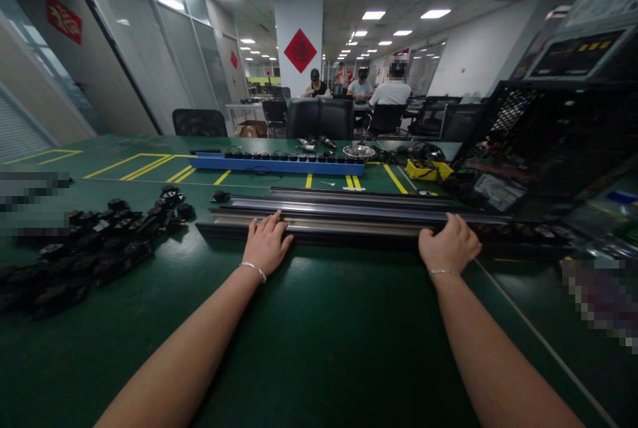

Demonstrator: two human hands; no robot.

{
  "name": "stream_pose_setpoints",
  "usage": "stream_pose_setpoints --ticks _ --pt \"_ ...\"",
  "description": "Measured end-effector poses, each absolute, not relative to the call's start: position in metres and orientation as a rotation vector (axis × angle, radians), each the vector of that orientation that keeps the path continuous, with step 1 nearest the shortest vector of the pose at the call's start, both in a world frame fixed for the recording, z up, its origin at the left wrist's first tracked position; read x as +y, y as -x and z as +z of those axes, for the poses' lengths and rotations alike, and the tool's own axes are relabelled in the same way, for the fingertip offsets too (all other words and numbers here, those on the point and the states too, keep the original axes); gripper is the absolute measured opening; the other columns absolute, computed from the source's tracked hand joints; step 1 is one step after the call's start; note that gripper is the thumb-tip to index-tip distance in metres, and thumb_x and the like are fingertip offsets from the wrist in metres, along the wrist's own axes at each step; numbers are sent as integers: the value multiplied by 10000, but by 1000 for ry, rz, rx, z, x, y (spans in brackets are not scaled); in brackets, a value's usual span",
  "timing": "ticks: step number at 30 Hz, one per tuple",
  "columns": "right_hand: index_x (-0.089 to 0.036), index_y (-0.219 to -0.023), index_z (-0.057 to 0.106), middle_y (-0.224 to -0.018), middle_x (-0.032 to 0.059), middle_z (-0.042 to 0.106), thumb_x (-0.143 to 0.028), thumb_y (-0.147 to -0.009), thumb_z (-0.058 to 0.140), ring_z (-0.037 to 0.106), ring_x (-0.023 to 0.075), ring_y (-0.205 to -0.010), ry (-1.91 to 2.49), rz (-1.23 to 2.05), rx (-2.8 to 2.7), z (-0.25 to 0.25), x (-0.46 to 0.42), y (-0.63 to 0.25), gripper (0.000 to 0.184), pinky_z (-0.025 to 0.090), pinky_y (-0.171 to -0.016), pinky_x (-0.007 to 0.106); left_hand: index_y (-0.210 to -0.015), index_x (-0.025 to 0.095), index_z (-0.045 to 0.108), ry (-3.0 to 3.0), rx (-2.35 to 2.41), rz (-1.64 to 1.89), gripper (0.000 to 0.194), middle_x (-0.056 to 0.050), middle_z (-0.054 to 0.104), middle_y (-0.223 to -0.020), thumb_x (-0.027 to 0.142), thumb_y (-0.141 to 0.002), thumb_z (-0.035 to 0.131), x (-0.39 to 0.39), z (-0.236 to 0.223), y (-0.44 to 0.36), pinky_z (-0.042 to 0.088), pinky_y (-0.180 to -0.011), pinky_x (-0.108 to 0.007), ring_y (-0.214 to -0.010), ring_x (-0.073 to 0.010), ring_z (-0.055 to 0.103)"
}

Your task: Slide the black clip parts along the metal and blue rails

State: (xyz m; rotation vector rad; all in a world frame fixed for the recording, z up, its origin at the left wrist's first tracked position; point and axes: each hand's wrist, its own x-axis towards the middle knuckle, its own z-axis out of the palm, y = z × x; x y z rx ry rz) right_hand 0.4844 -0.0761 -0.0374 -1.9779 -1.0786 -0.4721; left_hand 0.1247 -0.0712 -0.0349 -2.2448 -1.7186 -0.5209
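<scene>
Several long, dark metal rails lie side by side across the green table. My left hand (268,242) is over the left part of the front rail (353,234), its fingers hooked over the top and its thumb against the near face. Further right, my right hand (450,243) grips the same rail, with the thumb in front and the fingertips hidden behind the rail. Directly beyond it lie more shiny rails (343,206), partly overlapping in view.
Many small black parts (114,242) are heaped on the left. A blue rack (279,165) filled with black parts lies further back, near a yellow container (428,169) and a metal dish (359,151). An open computer case (548,142) stands at right. Several people sit in the background.
</scene>
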Motion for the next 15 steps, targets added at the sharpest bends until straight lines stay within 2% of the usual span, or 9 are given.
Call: stream_pose_setpoints --ticks 15 --pt "-100 -1181 536 -1120 181 589 -235 -689 476 474 323 -1039 1948 -483 -1164 -37 -75 -477 514 290 -934 533 -1062 230 577 2249 -1711 -543 319 -74 443 -1405 414 -878 392 -70 -36 -124 255 -1059 -509 -1221 -255 454"
